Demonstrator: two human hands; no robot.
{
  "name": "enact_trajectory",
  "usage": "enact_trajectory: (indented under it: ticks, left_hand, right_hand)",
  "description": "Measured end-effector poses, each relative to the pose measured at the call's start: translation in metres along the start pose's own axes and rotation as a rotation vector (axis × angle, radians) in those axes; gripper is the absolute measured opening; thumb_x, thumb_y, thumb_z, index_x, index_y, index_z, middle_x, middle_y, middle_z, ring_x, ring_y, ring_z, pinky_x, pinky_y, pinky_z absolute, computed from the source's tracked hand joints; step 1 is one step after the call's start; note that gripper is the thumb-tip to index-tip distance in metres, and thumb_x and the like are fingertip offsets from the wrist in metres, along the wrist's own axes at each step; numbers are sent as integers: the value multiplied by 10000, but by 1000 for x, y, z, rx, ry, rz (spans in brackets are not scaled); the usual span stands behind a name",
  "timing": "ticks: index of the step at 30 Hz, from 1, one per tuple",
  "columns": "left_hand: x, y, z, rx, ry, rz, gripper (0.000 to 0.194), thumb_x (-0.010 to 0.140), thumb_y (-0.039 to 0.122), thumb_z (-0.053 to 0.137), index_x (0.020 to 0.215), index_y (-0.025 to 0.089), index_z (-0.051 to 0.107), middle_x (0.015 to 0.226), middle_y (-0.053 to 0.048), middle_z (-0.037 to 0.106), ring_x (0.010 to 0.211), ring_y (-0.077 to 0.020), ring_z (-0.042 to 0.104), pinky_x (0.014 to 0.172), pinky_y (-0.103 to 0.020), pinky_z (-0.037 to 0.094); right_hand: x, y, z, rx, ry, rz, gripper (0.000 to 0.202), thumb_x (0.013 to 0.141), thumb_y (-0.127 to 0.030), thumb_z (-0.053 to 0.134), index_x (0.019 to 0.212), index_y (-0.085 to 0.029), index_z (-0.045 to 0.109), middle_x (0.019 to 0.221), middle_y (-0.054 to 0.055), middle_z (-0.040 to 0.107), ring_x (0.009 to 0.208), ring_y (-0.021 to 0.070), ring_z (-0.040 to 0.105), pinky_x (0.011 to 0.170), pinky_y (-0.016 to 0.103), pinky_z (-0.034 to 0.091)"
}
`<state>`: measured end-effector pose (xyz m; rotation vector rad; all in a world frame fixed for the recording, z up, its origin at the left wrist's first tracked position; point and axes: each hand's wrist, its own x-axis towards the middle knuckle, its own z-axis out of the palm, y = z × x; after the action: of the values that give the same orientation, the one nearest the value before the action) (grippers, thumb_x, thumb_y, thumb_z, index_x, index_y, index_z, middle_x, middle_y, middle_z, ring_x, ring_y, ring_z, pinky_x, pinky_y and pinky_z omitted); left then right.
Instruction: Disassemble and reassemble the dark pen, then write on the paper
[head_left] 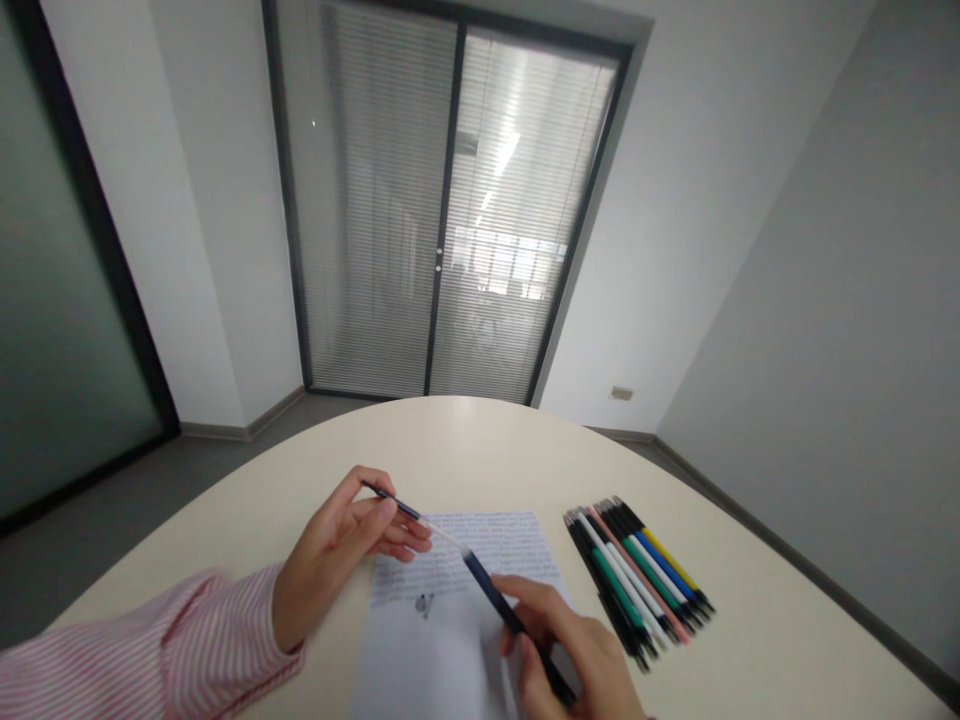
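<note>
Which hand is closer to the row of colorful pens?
The right. The right hand is just beside the row of pens; the left hand is across the paper.

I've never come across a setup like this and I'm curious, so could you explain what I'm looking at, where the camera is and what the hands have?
There's no machine here: these are one person's bare hands. The single picture comes from a camera worn on the head, looking forward and down. On the pale table lie a sheet of paper with lines of text and, to the right, a row of colored pens. The left hand pinches a thin dark-and-white stick. The right hand holds a dark pen barrel. The two pieces meet end to end; I can't tell how far one goes inside.
</note>
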<state>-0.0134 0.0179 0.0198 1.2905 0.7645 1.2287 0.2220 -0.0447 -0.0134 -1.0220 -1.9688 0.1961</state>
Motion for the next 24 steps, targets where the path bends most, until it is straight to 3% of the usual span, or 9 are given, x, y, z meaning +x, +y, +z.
enact_trajectory:
  ticks: [6,12,15,20,24]
  left_hand:
    - [-2,-3,-2,17,-35,37,319,865,476,634,919,217,455,747,-42,777,666,-185,727,604,-259,551]
    - [-1,-8,-7,55,-39,83,243,850,395,677,834,194,542,685,-23,754,604,-159,695,556,-228,524]
    - [-2,-8,-10,91,-11,97,205,808,323,720,749,175,592,628,-7,725,564,-138,662,533,-210,502]
    - [-1,-6,-15,135,-2,71,323,838,345,650,587,176,540,481,2,646,423,-123,567,445,-214,437]
    - [2,-10,-14,164,-49,41,399,843,373,625,510,177,527,464,-2,612,420,-124,549,451,-221,437]
  right_hand:
    - [4,-4,-2,121,48,101,363,858,-103,428,1156,-264,559,679,-29,653,588,143,646,521,203,481]
    - [4,-4,-1,178,132,171,307,901,-153,437,1123,-282,604,708,-40,646,444,104,504,417,190,389]
    - [3,-1,0,172,140,208,292,907,-159,438,1108,-277,614,707,-44,643,444,104,501,417,191,388]
    - [4,-2,-1,105,122,124,245,892,-161,492,1045,-268,649,670,-38,670,562,128,626,518,189,456]
    - [4,-3,-2,53,-22,-25,255,828,-122,566,1036,-241,654,773,-11,747,537,111,640,511,178,465]
